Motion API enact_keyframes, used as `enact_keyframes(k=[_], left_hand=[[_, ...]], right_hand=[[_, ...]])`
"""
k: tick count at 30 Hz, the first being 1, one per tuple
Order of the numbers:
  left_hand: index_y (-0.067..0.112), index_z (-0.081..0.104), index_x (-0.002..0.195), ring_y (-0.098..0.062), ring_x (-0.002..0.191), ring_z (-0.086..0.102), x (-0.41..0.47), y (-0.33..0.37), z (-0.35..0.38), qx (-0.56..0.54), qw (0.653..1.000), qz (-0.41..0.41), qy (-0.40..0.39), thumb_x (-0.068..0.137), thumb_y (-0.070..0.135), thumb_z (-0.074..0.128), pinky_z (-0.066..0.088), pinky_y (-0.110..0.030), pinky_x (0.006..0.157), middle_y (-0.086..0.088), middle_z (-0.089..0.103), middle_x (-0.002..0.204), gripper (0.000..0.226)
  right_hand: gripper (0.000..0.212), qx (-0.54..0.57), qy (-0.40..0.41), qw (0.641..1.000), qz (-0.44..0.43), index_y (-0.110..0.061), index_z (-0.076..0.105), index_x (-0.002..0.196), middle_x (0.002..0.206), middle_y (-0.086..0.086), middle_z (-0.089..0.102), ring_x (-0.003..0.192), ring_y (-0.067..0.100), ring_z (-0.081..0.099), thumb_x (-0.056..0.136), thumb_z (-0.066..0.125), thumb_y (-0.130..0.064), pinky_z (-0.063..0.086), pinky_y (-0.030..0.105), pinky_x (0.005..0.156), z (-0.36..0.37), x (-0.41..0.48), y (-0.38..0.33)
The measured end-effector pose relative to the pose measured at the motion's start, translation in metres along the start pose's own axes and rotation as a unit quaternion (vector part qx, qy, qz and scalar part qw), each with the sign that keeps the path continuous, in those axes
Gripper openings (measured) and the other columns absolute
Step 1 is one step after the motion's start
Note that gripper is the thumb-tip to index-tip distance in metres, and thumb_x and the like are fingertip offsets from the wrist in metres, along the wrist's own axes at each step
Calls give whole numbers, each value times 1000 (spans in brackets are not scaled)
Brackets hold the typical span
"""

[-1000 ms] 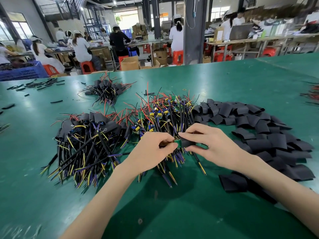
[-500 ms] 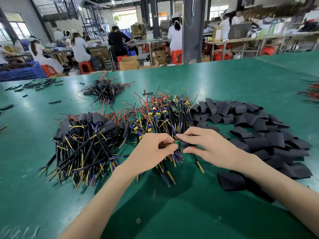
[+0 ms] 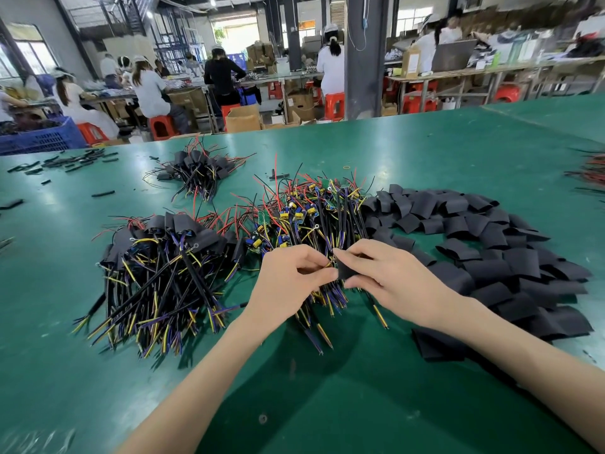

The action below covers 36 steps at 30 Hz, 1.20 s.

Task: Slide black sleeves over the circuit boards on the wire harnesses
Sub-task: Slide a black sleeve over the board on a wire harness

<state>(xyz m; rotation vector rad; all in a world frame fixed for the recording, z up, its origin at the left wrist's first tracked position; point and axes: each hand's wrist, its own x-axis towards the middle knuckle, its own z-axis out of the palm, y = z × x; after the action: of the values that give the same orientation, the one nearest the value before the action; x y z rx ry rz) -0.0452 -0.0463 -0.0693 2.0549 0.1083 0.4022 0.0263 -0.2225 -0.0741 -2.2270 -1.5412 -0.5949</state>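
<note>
Sleeve (image 3: pixel 346 271): black, flat, held just above the middle pile, toward the table's near edge
Right hand (image 3: pixel 391 278): clamped on the sleeve, thumb under, fingers curled over
Left hand (image 3: pixel 289 281): fingers curled, pinching the wires of one harness (image 3: pixel 328 264) at the sleeve's mouth; fingertips touch the sleeve
Overlap: junction hidden by the fingers, cannot tell how far the sleeve is on
Middle pile (image 3: pixel 311 224): bare harnesses, green boards (image 3: pixel 262 218) with blue and yellow parts, red/black/yellow/purple wires, table centre
Left pile (image 3: pixel 163 257): harnesses with sleeves on, wire ends pointing at the near edge
Right pile (image 3: pixel 474 250): loose black sleeves, touching the middle pile, spreading toward the right edge
Far bundle (image 3: pixel 196 168): smaller sleeved lot, toward the far edge
Table (image 3: pixel 327 404): green top
Far-left corner: short black tube pieces (image 3: pixel 75 160); blue crate (image 3: pixel 42 139) beyond the edge
Background: people (image 3: pixel 147 90) at benches, red stools (image 3: pixel 334 104)
</note>
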Motion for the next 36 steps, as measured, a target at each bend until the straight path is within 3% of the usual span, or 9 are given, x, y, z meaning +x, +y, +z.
enact_keyframes(k=[7,16,20,24,26,29,31,33,36], left_hand=[[3,67,76,-1,43,52,0,-1,0,8,999,-5,-33,77,9,76,40,-11,49,7,60,48,11],[4,66,79,-4,48,54,1,3,-5,7,999,-5,-41,78,12,75,46,-18,56,0,64,60,11],[7,65,80,0,50,53,0,3,-5,28,999,13,-22,78,13,76,43,-11,57,4,65,61,12],[17,67,103,-3,66,59,5,5,-18,137,975,106,137,79,13,74,44,-16,72,9,70,76,25],[15,68,111,-14,76,63,12,2,-37,202,934,153,252,82,11,71,44,-23,78,2,71,85,29],[8,69,113,-22,80,55,21,-10,-72,253,862,202,390,86,-2,60,38,-21,78,-16,63,104,30],[5,64,120,-30,86,50,24,-24,-90,303,844,163,411,80,-15,50,41,-31,86,-23,52,119,47],[-1,56,126,-40,102,44,24,-37,-100,363,854,65,367,72,-20,49,38,-45,94,-27,43,126,57],[-9,52,117,-43,107,39,24,-50,-99,446,846,-81,280,72,-8,57,35,-49,90,-27,44,121,45]], right_hand=[[46,-22,11,1000,-18,5,60,119,94,14,65,85,31,64,79,70,-15,56,39,70,3,2,-5],[45,15,30,999,0,0,57,125,102,11,63,91,29,61,84,67,-16,54,43,74,6,2,0],[48,25,32,999,16,-2,53,129,110,10,62,99,28,59,87,64,-20,52,42,82,10,0,2],[51,-23,75,995,69,-1,51,131,122,13,57,108,30,54,88,64,-24,46,42,92,13,1,10],[48,-56,104,986,118,0,53,128,118,14,58,105,33,54,86,66,-19,46,44,90,11,2,17],[42,-100,111,964,222,-1,56,123,114,15,57,102,37,52,84,65,-12,44,47,87,9,0,33],[39,-130,67,943,298,-3,56,121,118,15,53,106,36,48,84,61,-15,40,46,87,9,-3,43],[36,-155,9,923,353,-5,56,119,121,14,49,110,35,45,86,57,-20,38,44,89,9,-7,52],[36,-161,-47,908,384,-9,54,122,123,12,48,113,32,44,89,52,-24,38,43,90,11,-10,61]])
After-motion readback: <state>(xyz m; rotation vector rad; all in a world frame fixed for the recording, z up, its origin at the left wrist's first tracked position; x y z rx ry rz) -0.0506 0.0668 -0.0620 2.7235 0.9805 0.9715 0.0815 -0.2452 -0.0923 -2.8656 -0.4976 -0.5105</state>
